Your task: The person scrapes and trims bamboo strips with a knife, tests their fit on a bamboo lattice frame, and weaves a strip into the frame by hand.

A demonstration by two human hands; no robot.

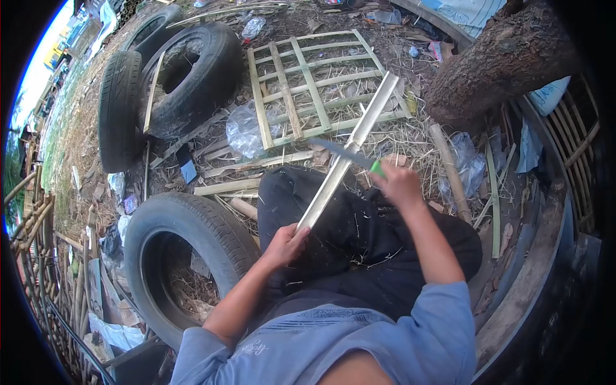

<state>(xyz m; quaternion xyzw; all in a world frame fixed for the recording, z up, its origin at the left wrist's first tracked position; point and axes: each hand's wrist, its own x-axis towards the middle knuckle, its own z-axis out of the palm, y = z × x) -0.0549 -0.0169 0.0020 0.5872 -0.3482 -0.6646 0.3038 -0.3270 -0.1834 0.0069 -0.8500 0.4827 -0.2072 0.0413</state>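
Observation:
My left hand [286,246] is closed around the lower end of a split bamboo strip [327,190], which slants up and to the right across my lap. The strip's pale, hollow inner side faces up. In my right hand [399,186] is a knife with a green handle [377,169]. Its grey blade [339,150] points left and lies across the strip at about mid-length; whether it touches the strip I cannot tell. Beyond my knees, a lattice of bamboo slats [311,90] lies on the ground.
A tyre [199,224] lies close by my left side, with more tyres [186,77] farther off at the upper left. A thick tree trunk [500,61] leans in at the upper right. Bamboo pieces, straw and plastic bags [247,131] litter the ground.

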